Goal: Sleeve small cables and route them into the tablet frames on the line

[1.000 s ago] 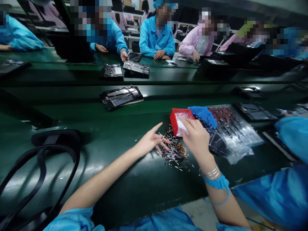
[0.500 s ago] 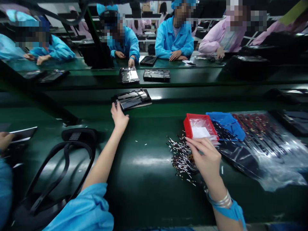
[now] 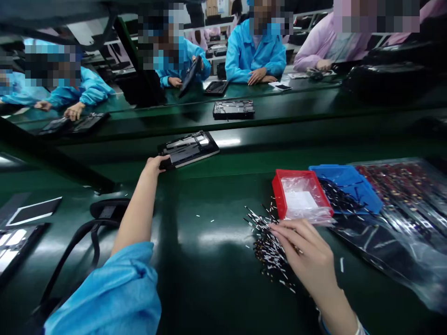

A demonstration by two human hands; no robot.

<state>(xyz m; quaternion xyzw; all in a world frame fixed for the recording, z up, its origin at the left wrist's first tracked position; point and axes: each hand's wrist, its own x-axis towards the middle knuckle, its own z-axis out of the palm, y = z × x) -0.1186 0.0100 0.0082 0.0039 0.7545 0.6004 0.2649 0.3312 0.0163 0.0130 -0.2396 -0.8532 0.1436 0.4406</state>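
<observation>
Far out on the green bench, my left hand (image 3: 156,165) grips the left corner of a flat black electronic device casing (image 3: 190,150) with its inside parts exposed. The casing lies tilted on the raised back part of the bench. My right hand (image 3: 309,256) is closed in a pinch at a heap of short thin cables (image 3: 270,253) with white and dark ends. Whatever lies between its fingertips is too small to tell. Just behind that hand stands a red bin (image 3: 279,197) with clear plastic bags and a white paper in it.
A blue bin (image 3: 372,197) of black cables stands right of the red one, beside a clear plastic bag (image 3: 412,237) of parts. At left are a black strap-like frame (image 3: 70,251) and a screen panel (image 3: 17,246). Co-workers sit opposite, near another opened casing (image 3: 233,109).
My left hand has shifted left along the casing, which has turned slightly. My right hand has come down to the cable heap. A co-worker opposite has lifted a casing.
</observation>
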